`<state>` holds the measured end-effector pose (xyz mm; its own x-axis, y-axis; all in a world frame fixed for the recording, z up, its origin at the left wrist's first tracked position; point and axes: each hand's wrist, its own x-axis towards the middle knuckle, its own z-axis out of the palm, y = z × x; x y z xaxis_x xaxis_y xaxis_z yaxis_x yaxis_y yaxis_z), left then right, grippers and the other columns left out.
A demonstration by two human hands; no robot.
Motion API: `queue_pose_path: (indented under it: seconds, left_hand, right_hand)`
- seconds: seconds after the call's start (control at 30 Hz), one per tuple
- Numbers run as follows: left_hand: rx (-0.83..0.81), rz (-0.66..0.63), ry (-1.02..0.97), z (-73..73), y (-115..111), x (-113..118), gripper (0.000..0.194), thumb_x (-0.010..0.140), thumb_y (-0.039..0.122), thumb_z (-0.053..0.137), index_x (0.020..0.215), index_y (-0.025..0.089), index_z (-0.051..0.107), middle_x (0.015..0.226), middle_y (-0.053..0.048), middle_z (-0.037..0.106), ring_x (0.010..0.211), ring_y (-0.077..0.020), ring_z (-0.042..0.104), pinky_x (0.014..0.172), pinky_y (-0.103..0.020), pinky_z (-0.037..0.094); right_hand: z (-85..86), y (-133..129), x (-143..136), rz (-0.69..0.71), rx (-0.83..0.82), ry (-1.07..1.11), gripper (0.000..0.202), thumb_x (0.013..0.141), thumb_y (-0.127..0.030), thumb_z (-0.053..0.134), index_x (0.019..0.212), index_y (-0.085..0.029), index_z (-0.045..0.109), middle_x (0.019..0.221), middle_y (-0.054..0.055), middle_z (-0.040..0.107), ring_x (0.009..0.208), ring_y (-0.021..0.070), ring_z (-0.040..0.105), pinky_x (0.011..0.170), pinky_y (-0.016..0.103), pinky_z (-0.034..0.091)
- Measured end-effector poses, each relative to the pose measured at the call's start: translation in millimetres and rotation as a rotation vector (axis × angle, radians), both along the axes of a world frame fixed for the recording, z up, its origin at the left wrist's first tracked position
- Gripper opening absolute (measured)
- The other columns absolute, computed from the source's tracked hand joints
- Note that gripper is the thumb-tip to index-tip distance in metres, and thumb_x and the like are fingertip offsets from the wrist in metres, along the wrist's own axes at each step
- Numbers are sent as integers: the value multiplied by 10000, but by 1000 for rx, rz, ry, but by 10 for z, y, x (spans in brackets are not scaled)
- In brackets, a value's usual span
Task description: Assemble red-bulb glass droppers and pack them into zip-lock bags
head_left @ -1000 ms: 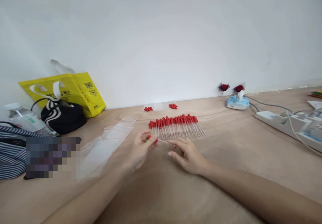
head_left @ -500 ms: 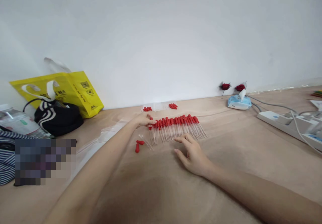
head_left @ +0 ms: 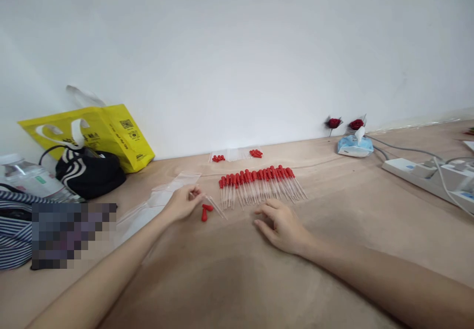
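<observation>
Head view: row of droppers (head_left: 261, 183), bulbous matte red caps on slim clear tapering tubes, lies side by side on the wood-grained tabletop (head_left: 207, 279), just beyond the right hand's (head_left: 281, 225) fingers, loosely curled, thumb parted. Left hand's (head_left: 184, 201) fingers bent beside loose clear tubes (head_left: 216, 206); gripping or not, can't tell from where I stand. Two teardrop-shaped red bulbs (head_left: 204, 215) near those fingertips; filmy plastic bags (head_left: 140, 216) left of them.

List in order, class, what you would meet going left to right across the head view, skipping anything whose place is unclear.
Yellow bag, left hand, two red bulbs, row of red-topped droppers, blue tissue pack, white power strip.
</observation>
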<state>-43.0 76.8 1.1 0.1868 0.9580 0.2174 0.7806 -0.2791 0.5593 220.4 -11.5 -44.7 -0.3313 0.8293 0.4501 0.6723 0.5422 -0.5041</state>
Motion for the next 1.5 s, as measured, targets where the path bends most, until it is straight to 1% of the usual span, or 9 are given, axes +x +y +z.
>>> queue_pose_path:
  seconds: [0.1,0.2,0.33,0.6,0.7,0.93,1.17,1.33,1.5]
  left_hand:
    - [6,-7,30,-110,-272,-114,266,691,424,531,759,173,583,596,25,549,522,-131,466,501,-222,359]
    - [17,-56,51,-191,-413,-99,344,682,445,561,895,174,562,676,13,553,550,-130,469,513,-220,383]
    - [40,-108,64,-238,-447,-44,331,677,404,584,929,191,553,700,21,515,591,-127,467,545,-222,400]
    - [66,-16,-24,-311,-451,-34,277,688,365,536,894,179,518,647,34,503,550,-116,476,514,-224,404]
    - [72,52,-55,-305,-451,-8,264,668,369,535,848,179,500,644,28,521,552,-123,495,503,-231,410]
    - [69,81,-63,-288,-382,75,218,647,347,557,782,180,521,662,13,566,583,-137,529,532,-250,447]
    - [60,31,-100,-336,-291,98,216,668,311,535,823,161,528,707,-16,580,631,-149,549,584,-270,466]
    - [58,-1,-117,-346,-204,200,183,669,283,524,802,159,549,708,-20,599,643,-152,570,601,-271,479]
    - [81,27,-112,-356,-222,223,177,675,250,516,822,159,555,755,-35,622,686,-167,588,636,-284,490]
  right_hand:
    - [68,42,-189,-7,-28,-60,98,755,-251,518,763,-179,584,727,21,589,740,147,508,684,269,353]
    - [123,110,-434,-49,-91,-89,140,743,-304,533,725,-178,589,737,23,612,736,146,523,676,263,344]
    - [148,203,-683,-114,-164,-113,166,733,-329,521,730,-183,600,773,29,632,775,159,544,657,255,351]
    - [235,241,-812,-271,-247,-288,212,772,-251,441,812,-157,628,831,95,652,776,208,597,606,280,407]
    - [288,217,-783,-263,-238,-339,221,789,-230,429,841,-126,617,846,134,647,780,230,603,592,298,422]
    - [331,57,-649,-261,-268,-420,210,803,-156,417,900,-71,584,891,190,632,804,248,605,593,315,427]
    - [242,-45,-22,-188,-254,-431,150,795,-234,471,782,-143,589,795,114,646,743,225,596,574,291,391]
    - [221,49,281,10,-222,-256,48,734,-183,548,687,-175,543,710,29,593,660,141,529,571,241,372]
    - [173,66,182,115,-147,-51,169,676,-284,638,750,-167,540,762,24,557,737,139,493,647,250,388]
